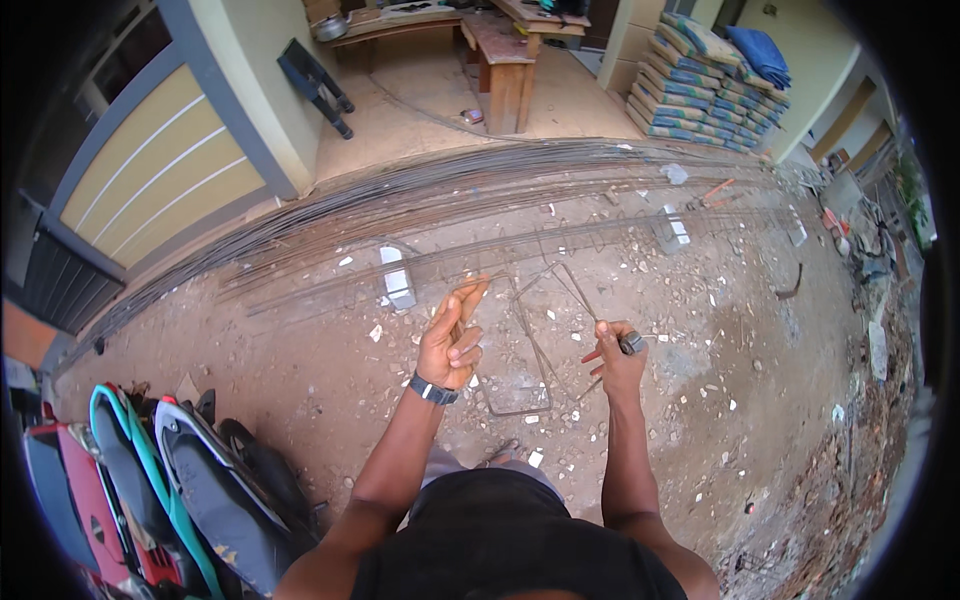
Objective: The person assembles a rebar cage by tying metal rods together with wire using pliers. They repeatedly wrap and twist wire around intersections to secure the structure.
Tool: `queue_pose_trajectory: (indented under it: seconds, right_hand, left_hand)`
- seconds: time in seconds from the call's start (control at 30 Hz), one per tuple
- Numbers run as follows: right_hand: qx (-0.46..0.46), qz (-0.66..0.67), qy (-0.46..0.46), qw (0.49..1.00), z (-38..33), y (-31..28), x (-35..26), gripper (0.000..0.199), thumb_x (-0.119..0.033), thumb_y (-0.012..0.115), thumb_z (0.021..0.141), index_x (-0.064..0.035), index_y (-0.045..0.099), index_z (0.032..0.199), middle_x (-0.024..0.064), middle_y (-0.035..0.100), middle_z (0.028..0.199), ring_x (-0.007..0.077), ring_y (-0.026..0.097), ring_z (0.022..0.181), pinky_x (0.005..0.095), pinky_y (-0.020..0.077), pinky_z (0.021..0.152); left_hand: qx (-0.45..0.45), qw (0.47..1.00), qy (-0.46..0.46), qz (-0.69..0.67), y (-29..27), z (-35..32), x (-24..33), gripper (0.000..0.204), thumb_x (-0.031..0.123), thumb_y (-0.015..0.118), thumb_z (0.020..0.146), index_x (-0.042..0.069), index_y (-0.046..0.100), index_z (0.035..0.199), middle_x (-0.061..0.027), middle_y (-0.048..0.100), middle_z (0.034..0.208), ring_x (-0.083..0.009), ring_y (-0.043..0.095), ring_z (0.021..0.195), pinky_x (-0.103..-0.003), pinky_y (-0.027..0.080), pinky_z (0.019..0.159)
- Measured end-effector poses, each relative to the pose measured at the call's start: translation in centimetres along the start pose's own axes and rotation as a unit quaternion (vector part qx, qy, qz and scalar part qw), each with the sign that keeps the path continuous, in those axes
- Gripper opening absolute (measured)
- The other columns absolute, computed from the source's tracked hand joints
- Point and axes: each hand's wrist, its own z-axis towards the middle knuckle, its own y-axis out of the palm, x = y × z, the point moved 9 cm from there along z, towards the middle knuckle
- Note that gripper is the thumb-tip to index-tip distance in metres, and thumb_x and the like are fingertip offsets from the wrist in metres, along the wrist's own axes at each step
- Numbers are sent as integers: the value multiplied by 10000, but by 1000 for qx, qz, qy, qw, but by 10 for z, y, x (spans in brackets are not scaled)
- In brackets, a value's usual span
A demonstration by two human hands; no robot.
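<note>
Outdoor yard, dirt ground (270,370) strewn with stones and pale chips, too many to count. Past its far edge: a porch with a wooden worktop (497,42). Porch's right end: one stack of bags (690,100), one folded blue sheet (760,57) on top; bags overlap, no exact count. Many thin steel rods (400,182) run along the far edge of the ground, left to right. At least two pale blocks (397,276) sit among the nearer rods. Near-left corner of the ground: at least two parked motorbikes (215,490).

Two hands, both over the middle of the ground. Between them, what looks like two bent-rod frames (521,412), angular, crossing each other; exact count unsure from the overlap. Left hand (452,345), one dark watch (433,389) on its wrist: grip half curled at the left side of the frames; cannot tell how firm. Right hand (622,362): grip closed, thumb and fingers pinching the right-hand rod, plus one dark round-ended tool (632,343) in the fist.
</note>
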Motion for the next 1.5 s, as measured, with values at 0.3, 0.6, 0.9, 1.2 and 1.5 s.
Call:
queue_pose_trajectory:
  seconds: [0.3,0.6,0.9,1.2,1.5]
  right_hand:
    - [-70,-180,-162,968,-33,234,11,279,-258,734,953,-3,671,858,-32,544,677,53,435,641,258,375,571]
    - [-118,-246,-192,943,-61,422,29,251,-257,722,952,-11,696,913,52,620,691,143,537,634,319,437,604]
    - [-153,-263,-229,925,-8,563,78,217,-205,713,959,10,685,938,45,591,697,86,505,670,281,439,616]
    - [-251,-213,-145,933,72,759,110,176,-214,720,929,-40,704,927,190,652,724,322,636,640,410,470,606]
    - [-309,-188,-167,917,137,882,75,157,-186,715,923,-33,709,959,152,687,781,277,641,706,369,498,639]
  left_hand:
    - [88,992,85,21,-108,-102,162,446,388,423,1085,177,374,1475,-90,398,1582,-24,426,485,-139,333,378]
    - [113,984,134,-31,-186,-155,283,487,404,381,1094,161,322,1512,-117,363,1599,-124,681,683,-149,337,360]
    - [119,979,161,-44,-261,-116,383,547,422,385,1088,128,279,1537,-154,322,1614,-128,692,709,-141,361,361]
    - [212,940,245,-104,-343,-52,530,531,420,406,1085,134,319,1524,-146,340,1605,-146,676,664,-154,358,347]
    - [263,946,189,-3,-396,10,633,536,463,398,1078,119,383,1489,-215,456,1513,-106,632,562,-161,315,329]
